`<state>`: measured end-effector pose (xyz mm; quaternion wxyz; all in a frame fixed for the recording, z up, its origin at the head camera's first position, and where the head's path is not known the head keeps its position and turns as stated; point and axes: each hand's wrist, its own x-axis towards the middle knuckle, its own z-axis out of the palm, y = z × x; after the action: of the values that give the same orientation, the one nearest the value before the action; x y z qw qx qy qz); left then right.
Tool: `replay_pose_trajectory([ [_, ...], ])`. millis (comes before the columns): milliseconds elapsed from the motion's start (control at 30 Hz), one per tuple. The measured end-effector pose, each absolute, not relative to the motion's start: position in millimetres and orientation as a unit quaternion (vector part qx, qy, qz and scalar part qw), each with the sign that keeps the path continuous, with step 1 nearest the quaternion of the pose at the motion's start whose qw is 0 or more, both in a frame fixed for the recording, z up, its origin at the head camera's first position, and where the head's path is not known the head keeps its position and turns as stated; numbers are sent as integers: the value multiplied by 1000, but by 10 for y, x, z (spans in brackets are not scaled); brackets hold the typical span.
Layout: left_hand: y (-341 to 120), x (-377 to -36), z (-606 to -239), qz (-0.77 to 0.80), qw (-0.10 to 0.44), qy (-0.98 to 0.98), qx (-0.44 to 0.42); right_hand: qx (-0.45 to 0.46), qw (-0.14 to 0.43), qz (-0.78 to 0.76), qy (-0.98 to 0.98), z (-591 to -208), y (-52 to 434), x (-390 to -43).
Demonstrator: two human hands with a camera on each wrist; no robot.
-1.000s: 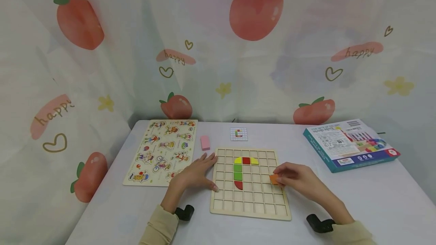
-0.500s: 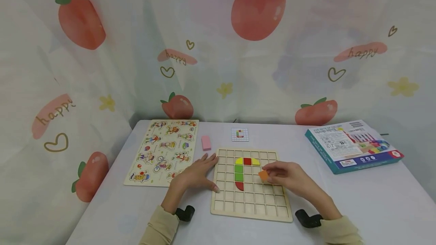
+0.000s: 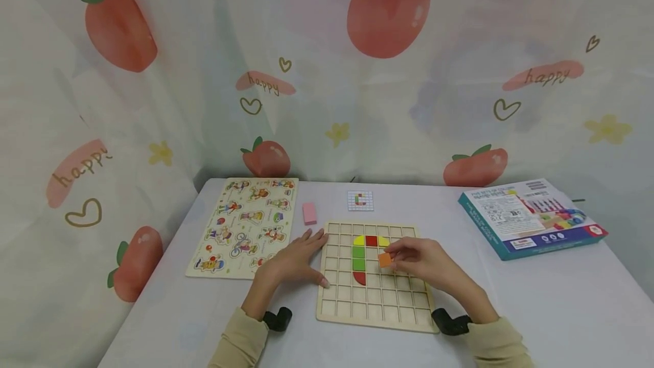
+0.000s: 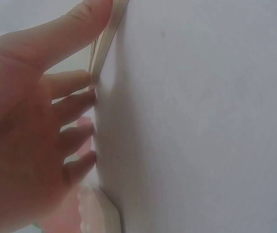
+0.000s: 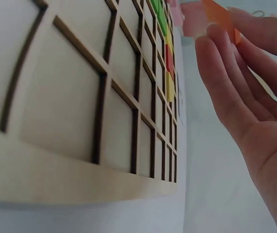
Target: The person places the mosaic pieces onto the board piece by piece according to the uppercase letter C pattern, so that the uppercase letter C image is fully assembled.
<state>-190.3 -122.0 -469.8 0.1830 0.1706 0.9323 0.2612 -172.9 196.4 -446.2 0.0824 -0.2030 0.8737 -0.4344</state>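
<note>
A: What is held by the right hand (image 3: 426,263)?

B: A small orange tile (image 3: 385,259) is pinched between the thumb and fingertips (image 5: 216,46), a little right of the frame's centre in the head view. It is carried just above the wooden grid board (image 3: 375,311), beside the column of coloured pieces (image 3: 359,259) seated in the cells.

A: And how is the left hand (image 3: 293,260) placed?

B: It is laid flat with the fingers spread and nearly straight, nothing being gripped. The board's left edge is touched by the fingertips (image 4: 82,99), and the palm is rested on the table (image 3: 562,305).

A: What else is seen around them?

B: A character puzzle board (image 3: 245,226) is seen at centre left, a pink block (image 3: 309,213) just right of it, a small pattern card (image 3: 360,200) above the grid board, and a blue box (image 3: 531,217) at right
</note>
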Motion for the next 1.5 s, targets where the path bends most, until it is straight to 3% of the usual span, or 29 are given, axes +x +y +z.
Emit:
replay_pose_trajectory([
  [567, -1232, -1897, -4680, 254, 186, 933, 173, -239, 133, -422, 864, -4607, 1798, -1691],
  [1500, -1219, -1903, -4695, 255, 174, 934, 180, -251, 112, -364, 890, -4646, 1683, -1617],
])
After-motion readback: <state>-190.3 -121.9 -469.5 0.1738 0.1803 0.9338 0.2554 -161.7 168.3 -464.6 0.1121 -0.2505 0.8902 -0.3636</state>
